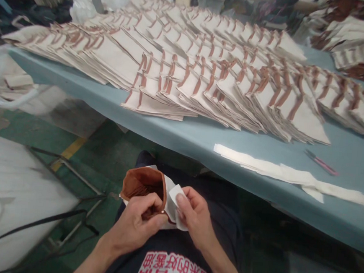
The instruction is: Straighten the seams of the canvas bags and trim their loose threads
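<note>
In the head view, the person sat with both hands low over the lap, in front of the near edge of the blue surface (175, 136). A small cloth bag (143, 183), cream outside and brown inside, was held between the two hands with its open mouth turned up and to the left. The left hand (137, 225) was closed on the cloth bag: its fingers curled over the brown rim into the opening, and its thumb pressed against the outer side. The bag lay just above and ahead of that hand's knuckles. The right hand (194, 217) was just beside it on the bag's right side, pinched shut on a white tag (175, 193), with the thumb lying flat on top of the tag. The tag touched the bag's cream cloth next to the brown rim. Farther off, fanned rows of cream bags with brown straps (206, 71) covered most of the surface. Nearer its edge on the right lay a line of white strips (292, 174), with a pink-handled tool (321, 163) just beyond them. To the left, a clear plastic bin (12, 93) stood above the green floor (105, 155).
</note>
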`<action>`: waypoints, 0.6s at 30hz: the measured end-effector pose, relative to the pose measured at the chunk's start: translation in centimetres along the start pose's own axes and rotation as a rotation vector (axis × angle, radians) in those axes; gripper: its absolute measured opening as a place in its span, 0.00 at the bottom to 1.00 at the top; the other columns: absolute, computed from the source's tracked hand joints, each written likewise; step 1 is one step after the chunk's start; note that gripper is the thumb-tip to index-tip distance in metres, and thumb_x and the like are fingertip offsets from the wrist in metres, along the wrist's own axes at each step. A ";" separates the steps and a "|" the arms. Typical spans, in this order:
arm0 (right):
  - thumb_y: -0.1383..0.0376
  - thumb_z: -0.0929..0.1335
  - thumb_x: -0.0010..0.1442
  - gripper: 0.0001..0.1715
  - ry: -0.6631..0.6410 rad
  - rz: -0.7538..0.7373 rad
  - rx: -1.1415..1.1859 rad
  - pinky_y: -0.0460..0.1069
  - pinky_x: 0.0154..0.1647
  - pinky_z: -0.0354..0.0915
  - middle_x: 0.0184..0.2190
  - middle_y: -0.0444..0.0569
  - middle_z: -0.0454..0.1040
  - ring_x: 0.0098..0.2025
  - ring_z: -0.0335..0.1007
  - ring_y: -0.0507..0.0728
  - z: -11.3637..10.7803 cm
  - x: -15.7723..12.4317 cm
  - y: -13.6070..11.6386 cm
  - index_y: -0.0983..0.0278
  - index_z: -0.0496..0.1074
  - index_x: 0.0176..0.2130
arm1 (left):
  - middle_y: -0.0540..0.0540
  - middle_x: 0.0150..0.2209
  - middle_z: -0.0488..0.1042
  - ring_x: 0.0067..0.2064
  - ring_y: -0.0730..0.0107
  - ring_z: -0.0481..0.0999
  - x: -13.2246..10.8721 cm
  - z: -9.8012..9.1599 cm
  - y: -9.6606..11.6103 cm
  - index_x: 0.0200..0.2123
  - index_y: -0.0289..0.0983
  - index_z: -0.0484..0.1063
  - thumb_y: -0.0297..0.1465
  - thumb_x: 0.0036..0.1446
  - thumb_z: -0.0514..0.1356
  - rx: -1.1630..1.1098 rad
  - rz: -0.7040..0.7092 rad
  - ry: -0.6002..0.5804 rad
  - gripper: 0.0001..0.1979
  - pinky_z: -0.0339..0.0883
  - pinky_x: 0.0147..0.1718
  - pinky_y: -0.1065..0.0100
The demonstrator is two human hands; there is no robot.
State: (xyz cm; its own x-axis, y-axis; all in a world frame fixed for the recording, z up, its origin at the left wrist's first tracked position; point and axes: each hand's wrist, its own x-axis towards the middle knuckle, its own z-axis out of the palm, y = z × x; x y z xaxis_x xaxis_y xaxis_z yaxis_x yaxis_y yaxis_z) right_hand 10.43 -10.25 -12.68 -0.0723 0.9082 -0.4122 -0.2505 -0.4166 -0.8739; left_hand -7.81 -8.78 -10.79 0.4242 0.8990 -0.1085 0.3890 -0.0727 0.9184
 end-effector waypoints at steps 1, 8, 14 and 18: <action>0.37 0.72 0.58 0.32 -0.001 0.020 0.002 0.43 0.19 0.48 0.18 0.35 0.59 0.19 0.48 0.47 0.3 -0.1 0.8 0.62 0.66 0.32 | 0.53 0.24 0.67 0.25 0.73 0.64 -0.3 -0.2 0.0 0.26 0.38 0.66 0.37 0.62 0.59 0.052 0.001 -0.018 0.14 0.56 0.26 0.72; 0.36 0.71 0.58 0.33 0.001 0.025 -0.049 0.44 0.19 0.47 0.19 0.36 0.59 0.20 0.48 0.48 0.3 -0.4 2.0 0.62 0.66 0.31 | 0.53 0.24 0.72 0.26 0.74 0.67 -0.9 -1.5 0.1 0.27 0.36 0.72 0.31 0.65 0.59 0.132 -0.043 -0.002 0.12 0.59 0.27 0.74; 0.47 0.69 0.66 0.24 0.012 -0.142 -0.344 0.45 0.23 0.51 0.21 0.39 0.63 0.23 0.53 0.49 -2.5 -2.0 -4.8 0.63 0.70 0.30 | 0.50 0.26 0.73 0.26 0.74 0.66 2.0 -2.6 2.4 0.29 0.34 0.75 0.39 0.64 0.61 -0.175 -0.116 0.086 0.16 0.58 0.24 0.75; 0.56 0.68 0.67 0.19 0.020 -0.323 -0.617 0.45 0.23 0.54 0.22 0.41 0.66 0.23 0.58 0.50 -2.7 -4.5 -9.4 0.62 0.70 0.27 | 0.50 0.27 0.71 0.26 0.75 0.64 3.8 -2.8 3.8 0.28 0.33 0.75 0.41 0.67 0.60 -0.292 -0.043 0.009 0.20 0.56 0.24 0.75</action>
State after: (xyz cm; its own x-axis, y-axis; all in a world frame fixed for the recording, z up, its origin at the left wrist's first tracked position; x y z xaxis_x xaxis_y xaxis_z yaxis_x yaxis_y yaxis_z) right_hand 15.69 -10.57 -3.32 -0.0669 0.9921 -0.1065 0.3382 -0.0779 -0.9379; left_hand -7.01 -4.48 -6.62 0.4043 0.9026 -0.1478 0.1546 0.0918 0.9837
